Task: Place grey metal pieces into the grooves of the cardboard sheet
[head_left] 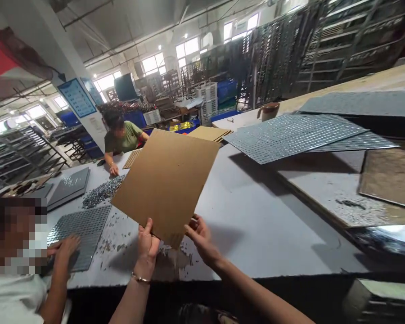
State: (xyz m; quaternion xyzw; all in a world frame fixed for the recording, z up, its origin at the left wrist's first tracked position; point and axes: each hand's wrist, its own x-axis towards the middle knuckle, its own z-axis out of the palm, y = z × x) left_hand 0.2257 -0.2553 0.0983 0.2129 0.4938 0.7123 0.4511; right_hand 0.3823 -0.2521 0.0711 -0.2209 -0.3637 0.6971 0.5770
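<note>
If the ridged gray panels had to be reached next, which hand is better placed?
Probably the right hand: it is nearer the ridged gray panels, the left hand farther. Both hands are on the brown board, so the left would have to support it.

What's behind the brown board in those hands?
Around the brown board, the white tabletop shows, with a pile of small pieces past its left edge and tan boards past its top. What it covers is hidden.
</note>
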